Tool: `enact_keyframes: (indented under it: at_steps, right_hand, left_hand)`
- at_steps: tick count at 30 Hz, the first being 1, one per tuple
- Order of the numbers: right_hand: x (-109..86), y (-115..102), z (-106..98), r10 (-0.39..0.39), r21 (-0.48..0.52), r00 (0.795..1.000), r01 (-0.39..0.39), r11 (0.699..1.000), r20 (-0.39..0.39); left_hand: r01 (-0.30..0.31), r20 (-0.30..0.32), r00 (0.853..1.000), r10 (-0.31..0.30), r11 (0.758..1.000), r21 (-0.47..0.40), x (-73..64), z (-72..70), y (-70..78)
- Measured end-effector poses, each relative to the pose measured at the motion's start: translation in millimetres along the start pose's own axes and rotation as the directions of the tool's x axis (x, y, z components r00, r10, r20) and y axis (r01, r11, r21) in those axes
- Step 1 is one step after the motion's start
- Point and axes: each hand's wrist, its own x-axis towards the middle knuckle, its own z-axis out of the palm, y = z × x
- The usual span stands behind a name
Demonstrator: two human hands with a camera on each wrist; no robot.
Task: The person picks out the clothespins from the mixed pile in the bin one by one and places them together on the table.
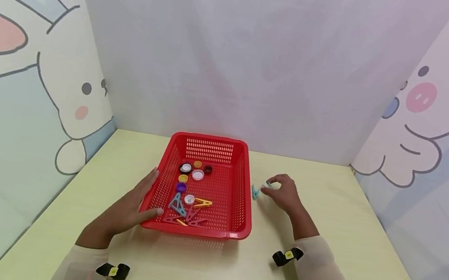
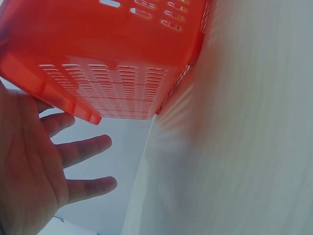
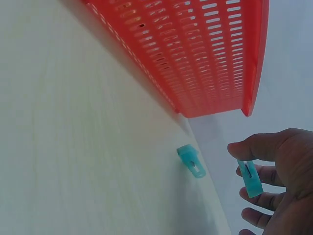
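A red plastic basket (image 1: 195, 231) stands on the table and holds bottle caps and clothespins. My left hand (image 1: 126, 210) rests on its left rim near the front corner, thumb over the edge; in the left wrist view the fingers (image 2: 85, 149) spread out straight beside the basket's outer wall. To the right of the basket, my right hand (image 1: 286, 195) pinches a teal clothespin (image 3: 251, 181) between thumb and fingers, above the table. Another teal clothespin (image 1: 255, 192) lies on the table between that hand and the basket.
Inside the basket, caps such as a purple one (image 1: 181, 187) lie behind yellow (image 1: 204, 202), blue (image 1: 177, 204) and pink clothespins (image 1: 192, 214). A pale wooden table (image 1: 199, 269) carries everything. A grey back wall (image 1: 238, 66) and side panels with cartoon animals enclose it.
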Motion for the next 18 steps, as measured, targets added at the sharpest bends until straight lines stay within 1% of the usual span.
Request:
enact_keyframes:
  at_steps: [4, 9, 14, 18]
  right_hand:
    - [1.4, 5, 0, -0.013, -0.009, 1.0, 0.013, 1.0, 0.024]
    - [2.6, 10, 1, -0.03, 0.001, 0.999, 0.03, 1.0, 0.041]
    - [2.7, 13, 3, -0.047, -0.028, 0.996, 0.049, 0.998, 0.071]
    - [2.6, 14, 5, -0.034, -0.038, 0.996, 0.037, 0.999, 0.086]
  left_hand:
    - [-0.006, 0.0, 1.0, 0.006, 1.0, -0.001, -0.7, 0.0, 0.1]
    - [0.005, 0.003, 1.0, -0.005, 1.0, -0.015, -1.5, -0.5, 0.7]
    - [0.014, 0.005, 1.0, -0.014, 1.0, -0.022, -1.0, 0.3, 0.8]
    - [0.011, 0.003, 1.0, -0.01, 1.0, -0.021, -0.6, 1.0, 0.0]
